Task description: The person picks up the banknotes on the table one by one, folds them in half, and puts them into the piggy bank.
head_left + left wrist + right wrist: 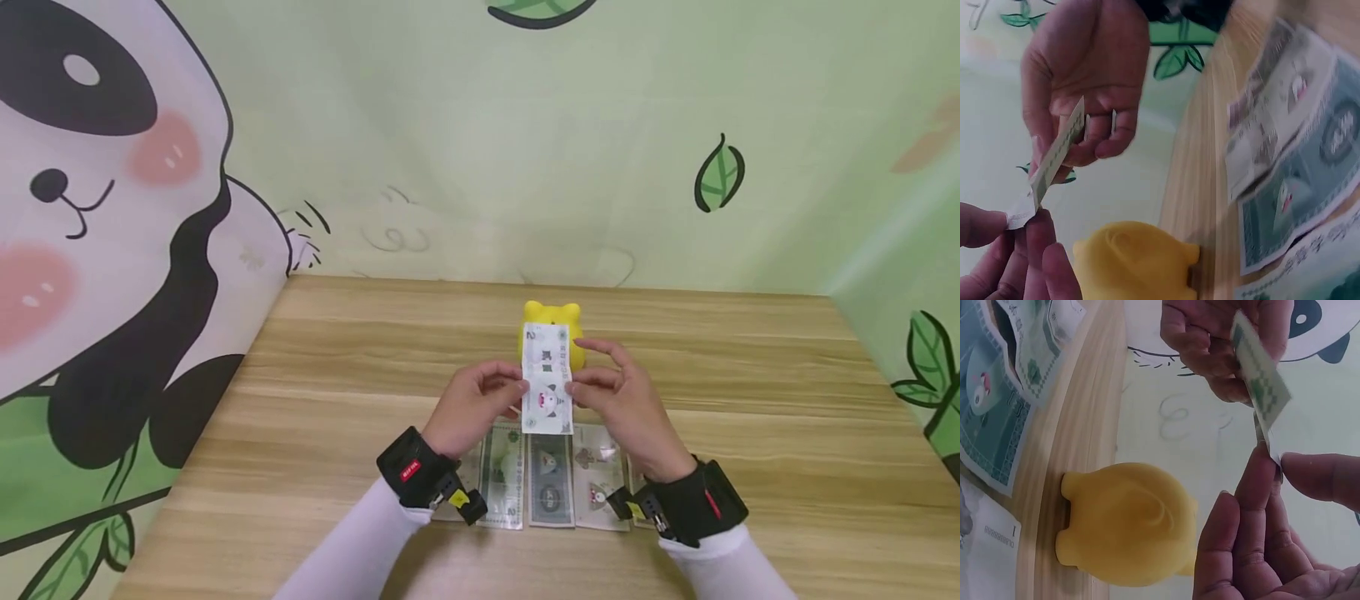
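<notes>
A small toy banknote (pixel 547 379) with a cartoon animal and the number 2 is held up lengthwise, between the person and a yellow piggy bank (pixel 553 311). My left hand (pixel 480 400) pinches its left edge between thumb and fingers. On its right edge, my right hand (pixel 622 400) pinches it the same way, index finger raised in the head view. Both wrist views show the note (pixel 1057 153) nearly edge-on and creased. Behind it, the piggy bank (pixel 1132 525) stands on the table, partly covered by the note in the head view.
Several larger toy banknotes lie side by side in a row on the wooden table (pixel 337 358), among them a green one (pixel 501 479), a blue-grey one (pixel 551 492) and a pale one (pixel 597 475). My wrists partly cover the row's ends. A panda-printed backdrop (pixel 450 150) rises behind the table.
</notes>
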### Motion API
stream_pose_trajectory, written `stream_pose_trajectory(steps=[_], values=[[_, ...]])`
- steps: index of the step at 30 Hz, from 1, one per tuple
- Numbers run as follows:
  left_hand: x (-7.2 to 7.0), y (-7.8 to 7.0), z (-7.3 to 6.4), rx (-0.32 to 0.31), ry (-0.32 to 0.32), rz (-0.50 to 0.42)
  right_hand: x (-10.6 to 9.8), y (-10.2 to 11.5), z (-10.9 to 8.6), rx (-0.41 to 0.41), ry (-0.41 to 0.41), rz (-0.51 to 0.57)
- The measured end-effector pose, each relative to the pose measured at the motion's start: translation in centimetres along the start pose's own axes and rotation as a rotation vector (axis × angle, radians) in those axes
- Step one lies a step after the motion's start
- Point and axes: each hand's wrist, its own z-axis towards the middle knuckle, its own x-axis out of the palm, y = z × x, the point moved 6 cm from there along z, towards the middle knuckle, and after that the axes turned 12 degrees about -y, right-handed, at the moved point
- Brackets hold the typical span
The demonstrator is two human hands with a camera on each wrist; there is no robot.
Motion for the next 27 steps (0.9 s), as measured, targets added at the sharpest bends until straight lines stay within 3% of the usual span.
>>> stream_pose_trajectory(steps=[7, 18, 27], values=[[0.39, -0.55, 0.35, 0.054, -0.053, 0.012, -0.33, 0.01, 0.28, -0.032, -0.027, -0.002], [0.0, -0.86, 0.34, 0.125, -0.106, 0.087, -0.68, 0.47, 0.03, -0.105, -0.024, -0.233], [-0.26, -0.97, 0.55, 0.211, -0.168, 0.101, -0.58, 0.45, 0.11, -0.17, -0.039, -0.269]])
